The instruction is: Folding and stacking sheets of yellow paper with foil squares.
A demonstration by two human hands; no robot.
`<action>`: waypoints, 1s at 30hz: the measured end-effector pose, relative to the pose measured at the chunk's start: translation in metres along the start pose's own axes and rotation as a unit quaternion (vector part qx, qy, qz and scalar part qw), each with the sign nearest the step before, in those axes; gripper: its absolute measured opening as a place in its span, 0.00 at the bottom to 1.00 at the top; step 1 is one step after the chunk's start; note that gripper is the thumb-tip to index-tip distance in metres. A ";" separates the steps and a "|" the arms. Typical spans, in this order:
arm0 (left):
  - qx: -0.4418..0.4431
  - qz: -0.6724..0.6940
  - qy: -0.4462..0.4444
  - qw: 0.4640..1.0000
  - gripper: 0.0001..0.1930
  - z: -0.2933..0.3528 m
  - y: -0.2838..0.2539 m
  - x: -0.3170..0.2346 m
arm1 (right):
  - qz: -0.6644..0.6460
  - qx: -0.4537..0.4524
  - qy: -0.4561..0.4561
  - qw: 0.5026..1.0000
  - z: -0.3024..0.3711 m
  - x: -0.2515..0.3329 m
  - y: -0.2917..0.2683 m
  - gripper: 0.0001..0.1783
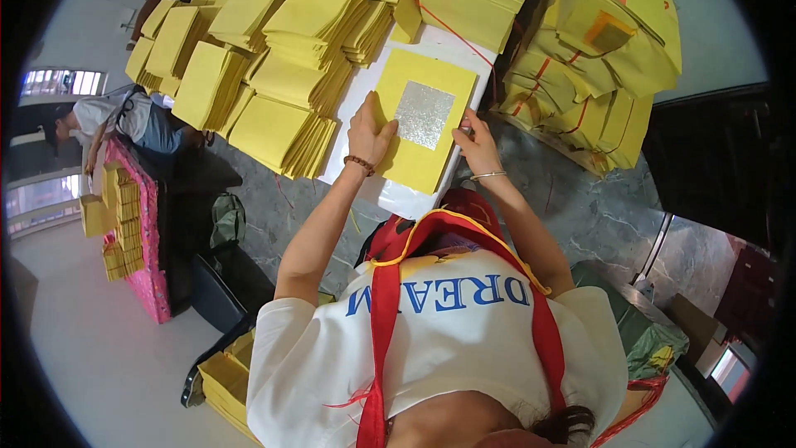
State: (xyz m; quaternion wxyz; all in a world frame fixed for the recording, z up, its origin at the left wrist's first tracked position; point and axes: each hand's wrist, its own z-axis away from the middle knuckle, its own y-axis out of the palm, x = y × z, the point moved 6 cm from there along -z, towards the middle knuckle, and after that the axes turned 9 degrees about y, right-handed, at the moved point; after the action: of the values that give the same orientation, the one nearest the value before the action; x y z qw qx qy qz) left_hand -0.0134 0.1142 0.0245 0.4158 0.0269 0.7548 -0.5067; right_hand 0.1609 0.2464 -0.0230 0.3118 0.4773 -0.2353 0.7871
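A stack of yellow paper sheets [420, 164] lies on the white tabletop [390, 192] in front of me. Its top sheet bears a silver foil square [424, 116]. My left hand [370, 131] grips the left edge, its thumb over the top sheet beside the foil and its fingers along the side. On the opposite edge, my right hand [478, 146] is closed with bent fingers; its fingertips are partly hidden. The stack's thickness is hard to make out from above.
Folded yellow paper bundles [282, 75] crowd the table's left and far side. Yellow packs tied with red string [572, 91] stand at the right. A person [124, 120] bends by a pink-covered table [145, 241] at far left. A black chair [228, 290] stands behind my left arm.
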 end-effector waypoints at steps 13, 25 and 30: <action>0.002 0.139 -0.087 0.986 0.40 -0.008 0.022 0.056 | 0.061 -0.043 -0.078 0.994 0.000 0.003 0.005 0.27; -0.056 -0.123 0.169 0.976 0.27 0.002 -0.030 -0.042 | 0.004 -0.036 -0.017 0.999 0.020 0.000 -0.003 0.29; 0.023 0.036 0.181 0.983 0.16 0.007 -0.009 -0.068 | -0.004 -0.041 -0.004 0.999 0.040 -0.001 -0.002 0.28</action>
State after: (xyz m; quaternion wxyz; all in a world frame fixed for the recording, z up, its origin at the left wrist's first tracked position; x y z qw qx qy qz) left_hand 0.0314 0.1303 0.0750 0.2897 0.1549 0.8045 -0.4949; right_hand 0.1869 0.2215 -0.0063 0.3334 0.4683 -0.2668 0.7736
